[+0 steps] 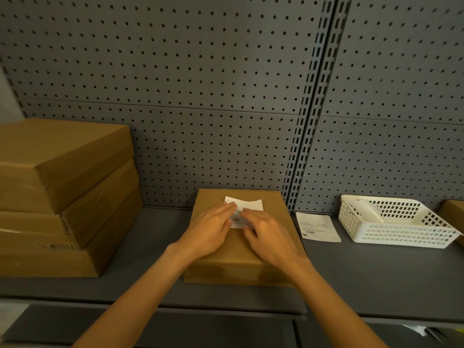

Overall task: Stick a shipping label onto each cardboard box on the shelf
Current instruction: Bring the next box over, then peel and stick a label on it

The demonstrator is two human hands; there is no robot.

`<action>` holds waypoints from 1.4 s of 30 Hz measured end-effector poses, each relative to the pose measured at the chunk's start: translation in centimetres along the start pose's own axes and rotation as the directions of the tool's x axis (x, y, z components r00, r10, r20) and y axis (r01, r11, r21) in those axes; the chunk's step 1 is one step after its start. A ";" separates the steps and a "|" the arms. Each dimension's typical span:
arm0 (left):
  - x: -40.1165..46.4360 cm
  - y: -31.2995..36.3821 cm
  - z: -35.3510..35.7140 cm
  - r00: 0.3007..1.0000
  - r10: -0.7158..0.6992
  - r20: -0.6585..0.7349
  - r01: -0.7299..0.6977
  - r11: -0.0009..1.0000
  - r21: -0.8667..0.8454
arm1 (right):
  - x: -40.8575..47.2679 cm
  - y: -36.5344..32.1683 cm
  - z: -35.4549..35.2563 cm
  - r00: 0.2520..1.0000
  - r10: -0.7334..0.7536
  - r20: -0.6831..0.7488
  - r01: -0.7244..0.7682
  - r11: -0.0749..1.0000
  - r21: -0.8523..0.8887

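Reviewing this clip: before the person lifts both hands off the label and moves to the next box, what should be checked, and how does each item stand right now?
1. Label lies on the top of the middle cardboard box: ok.
2. Label pressed flat all over: not ok, its far edge curls upward.
3. Left hand and right hand press with flat fingers on the label: ok.
4. Box sits squarely on the shelf: ok.
5. Spare label sheet ready beside the white basket: ok.
6. Stack of boxes on the left labelled: cannot tell.
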State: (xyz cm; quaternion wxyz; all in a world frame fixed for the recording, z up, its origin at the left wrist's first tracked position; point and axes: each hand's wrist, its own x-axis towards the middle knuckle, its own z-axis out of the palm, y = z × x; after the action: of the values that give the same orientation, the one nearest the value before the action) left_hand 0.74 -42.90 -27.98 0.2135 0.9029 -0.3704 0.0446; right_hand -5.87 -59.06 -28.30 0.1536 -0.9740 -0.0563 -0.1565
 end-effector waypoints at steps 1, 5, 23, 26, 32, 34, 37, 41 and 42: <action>-0.1 0.0 0.0 0.998 0.012 0.063 -0.013 1.000 0.019 | 0.0 0.0 0.2 0.998 -0.011 0.068 0.011 1.000 -0.004; -0.4 -0.6 0.3 0.962 -0.046 0.271 0.008 0.991 0.137 | 0.1 0.5 0.6 0.963 0.009 0.270 0.007 0.998 -0.058; -0.7 -0.5 0.2 0.940 -0.043 0.338 -0.024 0.981 0.193 | -0.9 2.1 -0.9 0.916 0.257 0.308 -0.201 0.959 -0.201; -0.7 -0.3 0.2 0.942 -0.045 0.333 -0.024 0.980 0.200 | 0.4 1.6 -0.9 0.944 0.210 0.256 -0.160 0.966 -0.204; -0.7 -0.5 0.4 0.941 -0.047 0.334 -0.021 0.980 0.198 | 3.4 1.5 0.4 0.923 0.146 0.356 -0.098 0.984 -0.150; -0.7 -0.5 0.4 0.940 -0.050 0.336 -0.019 0.980 0.198 | 3.5 2.0 0.6 0.911 0.158 0.380 -0.107 0.983 -0.151; -0.7 -0.6 0.4 0.941 -0.047 0.335 -0.021 0.980 0.197 | 3.3 2.8 0.7 0.917 0.208 0.340 -0.157 0.973 -0.170; -0.7 -0.6 0.4 0.940 -0.049 0.338 -0.018 0.981 0.195 | 3.3 3.5 1.1 0.915 0.287 0.283 -0.237 0.951 -0.199; -0.7 -0.6 0.4 0.939 -0.049 0.341 -0.019 0.981 0.193 | 3.3 3.5 1.2 0.916 0.296 0.271 -0.246 0.947 -0.204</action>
State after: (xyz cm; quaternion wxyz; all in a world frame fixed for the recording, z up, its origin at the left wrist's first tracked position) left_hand 0.63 -42.17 -28.72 0.0570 0.9161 -0.3889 -0.0797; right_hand -1.89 -61.76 -29.36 0.0823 -0.9941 0.0705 0.0110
